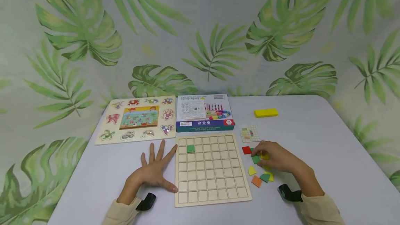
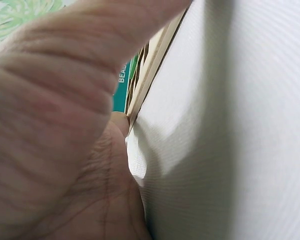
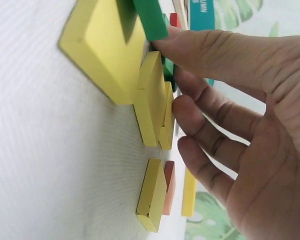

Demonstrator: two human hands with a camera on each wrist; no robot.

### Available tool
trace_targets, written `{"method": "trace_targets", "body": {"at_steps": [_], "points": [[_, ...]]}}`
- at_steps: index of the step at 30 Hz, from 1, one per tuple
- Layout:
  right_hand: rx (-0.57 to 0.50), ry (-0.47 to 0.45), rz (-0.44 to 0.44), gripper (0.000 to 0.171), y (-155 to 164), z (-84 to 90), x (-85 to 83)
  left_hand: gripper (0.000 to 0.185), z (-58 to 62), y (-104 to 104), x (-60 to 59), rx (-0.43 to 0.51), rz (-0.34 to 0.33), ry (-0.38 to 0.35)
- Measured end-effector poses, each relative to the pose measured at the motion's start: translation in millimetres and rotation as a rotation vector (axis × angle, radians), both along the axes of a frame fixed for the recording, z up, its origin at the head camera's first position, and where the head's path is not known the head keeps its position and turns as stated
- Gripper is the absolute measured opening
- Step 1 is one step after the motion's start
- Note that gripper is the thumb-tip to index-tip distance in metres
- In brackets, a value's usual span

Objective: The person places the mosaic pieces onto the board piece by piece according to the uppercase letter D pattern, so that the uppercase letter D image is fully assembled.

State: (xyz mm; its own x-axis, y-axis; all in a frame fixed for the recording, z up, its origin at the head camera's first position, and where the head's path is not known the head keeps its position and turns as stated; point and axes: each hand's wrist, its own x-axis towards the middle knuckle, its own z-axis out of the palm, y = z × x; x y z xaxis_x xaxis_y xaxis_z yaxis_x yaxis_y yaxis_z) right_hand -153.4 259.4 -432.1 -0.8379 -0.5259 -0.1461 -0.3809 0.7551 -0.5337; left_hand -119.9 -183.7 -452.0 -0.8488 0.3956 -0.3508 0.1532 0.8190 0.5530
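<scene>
A wooden grid board (image 1: 210, 175) lies flat in front of me, with one green square (image 1: 190, 148) in a cell near its upper left. My left hand (image 1: 153, 172) rests spread beside the board, thumb and index finger touching its left edge. To the right of the board, my right hand (image 1: 277, 157) is over a scatter of small flat pieces and pinches a green piece (image 1: 256, 159) between thumb and fingertip. Around it lie a red square (image 1: 246, 150), a yellow piece (image 1: 251, 171), an orange square (image 1: 256, 181) and a green quarter-round piece (image 1: 265, 177). Yellow pieces (image 3: 151, 100) are close below the right fingers.
An ocean-animal peg puzzle (image 1: 106, 119) stands at the back left, beside a boxed bead set (image 1: 203, 114) with a paper on top. A small printed pattern card (image 1: 250, 133) lies above the pieces. Further back is a yellow block (image 1: 265, 113). A leaf-patterned curtain (image 1: 215, 51) hangs behind the table.
</scene>
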Motion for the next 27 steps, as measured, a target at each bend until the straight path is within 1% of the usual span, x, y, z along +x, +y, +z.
{"method": "trace_targets", "body": {"at_steps": [8, 12, 16, 20, 24, 27], "points": [[0.023, 0.009, 0.001, 0.021, 0, -2.3, -1.2, 0.142, 0.2, 1, 1.7, 0.005, 0.007, 0.0], [0.02, 0.016, 0.018, 0.021, -3, -1.5, -2.2, 0.142, 1.8, 0, 1.7, 0.0, 0.007, 0.001], [0.041, 0.017, 0.024, 0.022, -7, 2.3, -3.5, 0.143, 3.5, 0, 1.1, -0.001, 0.006, 0.003], [0.066, 0.003, 0.012, 0.023, -13, 8.1, -7.2, 0.143, 3.1, 0, 0.4, 0.002, 0.003, 0.004], [0.052, 0.025, 0.049, 0.023, -20, 10.4, -13.5, 0.143, 3.3, 1, 0.5, 0.0, 0.007, -0.002], [0.022, 0.048, 0.084, 0.021, -29, 11.1, -17.8, 0.142, 4.2, 2, 1.3, -0.005, 0.012, -0.011]]}}
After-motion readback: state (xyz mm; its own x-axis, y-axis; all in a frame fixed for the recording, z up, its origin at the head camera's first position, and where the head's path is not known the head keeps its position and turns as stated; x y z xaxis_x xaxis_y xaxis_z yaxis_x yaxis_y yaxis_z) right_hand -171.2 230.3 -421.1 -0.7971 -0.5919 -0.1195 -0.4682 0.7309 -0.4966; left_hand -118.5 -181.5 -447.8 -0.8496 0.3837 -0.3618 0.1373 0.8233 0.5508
